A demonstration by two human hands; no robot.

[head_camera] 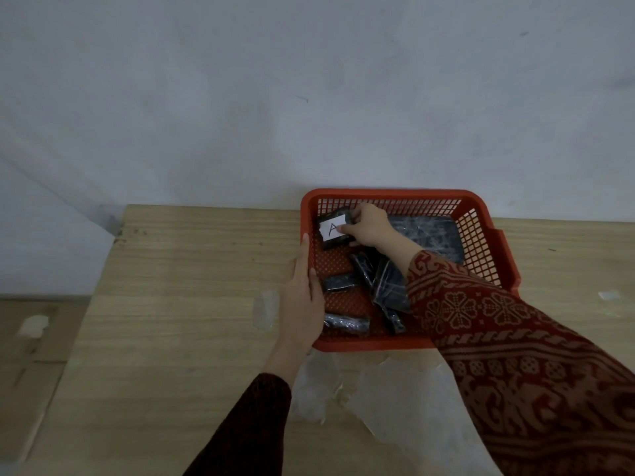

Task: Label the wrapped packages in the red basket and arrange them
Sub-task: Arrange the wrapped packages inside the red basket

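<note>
A red plastic basket (481, 235) sits on the wooden table against the wall. Inside lie several black wrapped packages: a large flat one (433, 235) at the back right and smaller ones (347, 324) toward the front left. My right hand (369, 225) reaches into the back left corner and grips a small black package (335, 240) bearing a white label marked "A". My left hand (304, 297) lies flat along the basket's left rim, fingers stretched out. My patterned right sleeve hides part of the basket's front right.
The wooden table (192, 304) extends left and right of the basket. Torn pieces of clear wrap (395, 389) lie in front of the basket, with a scrap (266, 309) to its left and another (608, 295) at the right. A grey wall stands right behind.
</note>
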